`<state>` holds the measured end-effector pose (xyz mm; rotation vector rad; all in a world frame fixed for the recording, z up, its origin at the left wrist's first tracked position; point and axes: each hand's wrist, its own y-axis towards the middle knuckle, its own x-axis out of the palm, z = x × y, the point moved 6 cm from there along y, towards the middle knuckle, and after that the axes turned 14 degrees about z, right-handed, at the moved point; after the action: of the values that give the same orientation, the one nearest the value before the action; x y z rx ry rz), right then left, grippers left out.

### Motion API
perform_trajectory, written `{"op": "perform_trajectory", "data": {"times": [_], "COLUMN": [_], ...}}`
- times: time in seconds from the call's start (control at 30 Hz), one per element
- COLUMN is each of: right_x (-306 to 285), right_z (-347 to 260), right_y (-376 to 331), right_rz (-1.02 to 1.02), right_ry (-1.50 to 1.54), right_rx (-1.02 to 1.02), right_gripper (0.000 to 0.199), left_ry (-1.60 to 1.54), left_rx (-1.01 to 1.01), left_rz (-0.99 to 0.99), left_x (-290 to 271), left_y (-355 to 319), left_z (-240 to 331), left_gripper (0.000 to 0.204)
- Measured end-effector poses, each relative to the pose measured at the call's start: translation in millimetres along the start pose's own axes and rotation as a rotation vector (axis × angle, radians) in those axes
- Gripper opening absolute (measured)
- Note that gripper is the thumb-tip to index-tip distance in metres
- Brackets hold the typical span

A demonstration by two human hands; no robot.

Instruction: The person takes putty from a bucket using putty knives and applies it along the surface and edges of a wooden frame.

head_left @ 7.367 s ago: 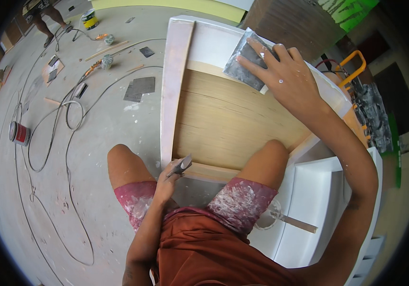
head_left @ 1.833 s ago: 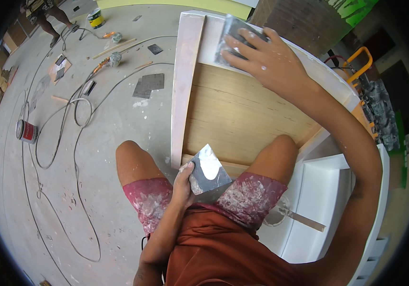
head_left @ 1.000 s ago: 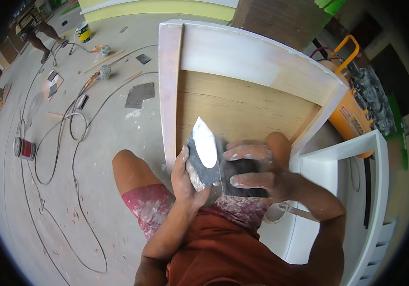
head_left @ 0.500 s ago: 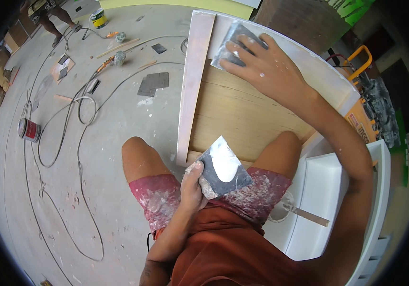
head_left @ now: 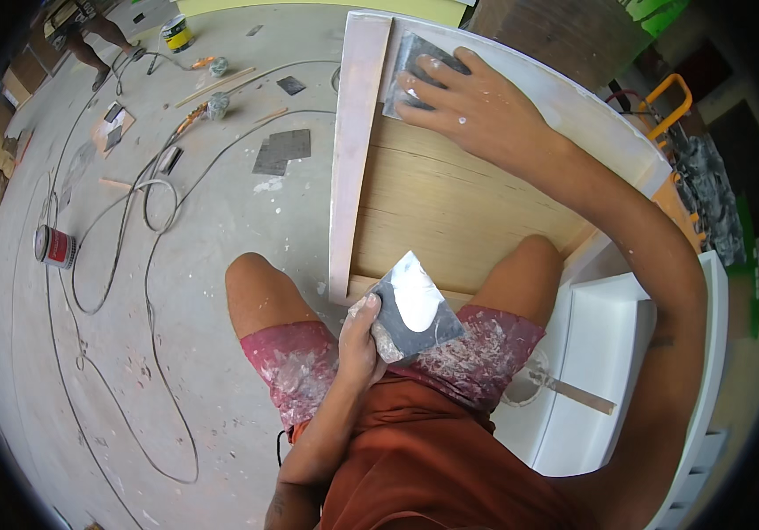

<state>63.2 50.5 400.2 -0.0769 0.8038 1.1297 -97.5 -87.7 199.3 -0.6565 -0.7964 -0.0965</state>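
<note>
My left hand (head_left: 361, 344) grips a dark square plate (head_left: 435, 330) by its corner, thumb on top. A thick smear of white putty (head_left: 415, 302) lies on that plate. Stretched out to the far side, my right hand (head_left: 478, 104) presses a dark flat putty spreader (head_left: 415, 55) against the whitish far rail (head_left: 530, 66) of a wooden furniture panel, its fingers spread over the blade. The spreader sits close beside the pinkish-white left rail (head_left: 357, 168). Between the rails, bare plywood (head_left: 459, 194) shows, and the frame's near end lies between my knees.
On the right stands a white curved furniture piece (head_left: 587, 344), with a putty-stained tub (head_left: 525, 380) and a stick (head_left: 581, 397) at its left. Cables, dark sheets (head_left: 282, 152) and a paint can (head_left: 54, 246) lie about the floor. Another person's legs (head_left: 88, 49) show far left.
My right hand and the spreader have slid left along the far rail, toward the corner with the left rail. My left hand and its putty plate have hardly moved.
</note>
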Motion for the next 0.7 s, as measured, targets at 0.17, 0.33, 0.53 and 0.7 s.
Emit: {"op": "perform_trajectory", "data": {"times": [0.17, 0.33, 0.53, 0.7], "right_x": [-11.3, -30.1, -59.6, -103.0], "right_z": [7.3, 14.5, 20.8, -12.7], "right_y": [-43.1, -90.1, -133.3, -117.8], "right_rz": [-0.073, -0.222, -0.315, -0.457], "right_ry": [-0.004, -0.048, -0.093, 0.097], "right_rx": [0.067, 0.131, 0.255, 0.670], "right_gripper": [0.036, 0.037, 0.039, 0.043], "left_ry": [-0.036, -0.016, -0.019, -0.114], "left_rx": [-0.049, -0.062, -0.092, -0.102], "left_rz": [0.024, 0.010, -0.056, 0.033], "left_x": [-3.3, 7.8, 37.4, 48.9], "left_y": [8.7, 16.1, 20.1, 13.2], "left_z": [-7.2, -9.0, -10.8, 4.6], "left_gripper": [0.045, 0.043, 0.046, 0.041]}}
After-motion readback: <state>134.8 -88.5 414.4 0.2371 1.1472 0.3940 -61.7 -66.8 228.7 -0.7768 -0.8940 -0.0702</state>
